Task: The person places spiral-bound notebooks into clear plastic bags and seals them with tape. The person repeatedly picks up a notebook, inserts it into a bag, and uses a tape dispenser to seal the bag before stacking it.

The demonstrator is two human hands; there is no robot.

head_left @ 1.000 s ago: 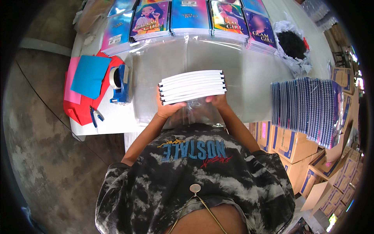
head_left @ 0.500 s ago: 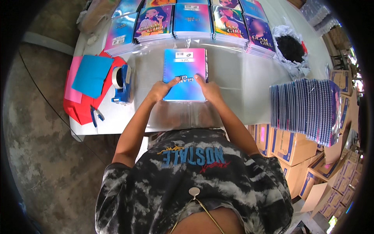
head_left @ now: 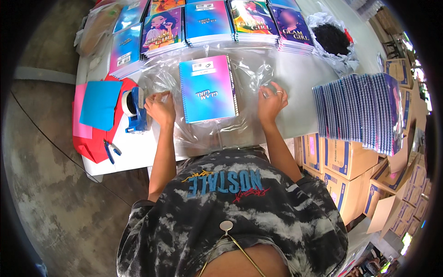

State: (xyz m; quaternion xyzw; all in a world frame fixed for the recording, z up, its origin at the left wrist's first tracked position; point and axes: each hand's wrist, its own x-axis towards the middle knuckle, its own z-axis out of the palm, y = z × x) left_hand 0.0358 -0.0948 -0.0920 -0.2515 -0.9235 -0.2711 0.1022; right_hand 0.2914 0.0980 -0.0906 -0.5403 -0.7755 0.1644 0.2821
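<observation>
- Mid-frame, notebooks (head_left: 207, 90) lie on crumpled clear film (head_left: 249, 78), spread over the bench (head_left: 301, 90).
- Left of centre, the left hand (head_left: 160, 110) seems to pinch the film; right of centre, the right hand (head_left: 272, 104) pinches it too. Neither touches the notebooks.
- Uneven pulling could skew the notebooks; a hard tug across their coil spines could tear the film.
- Just beside the left hand, the dispenser (head_left: 136, 113) could be knocked by a wide sweep.
- At the top, nearby piles (head_left: 210, 21) could catch film lifted carelessly.
</observation>
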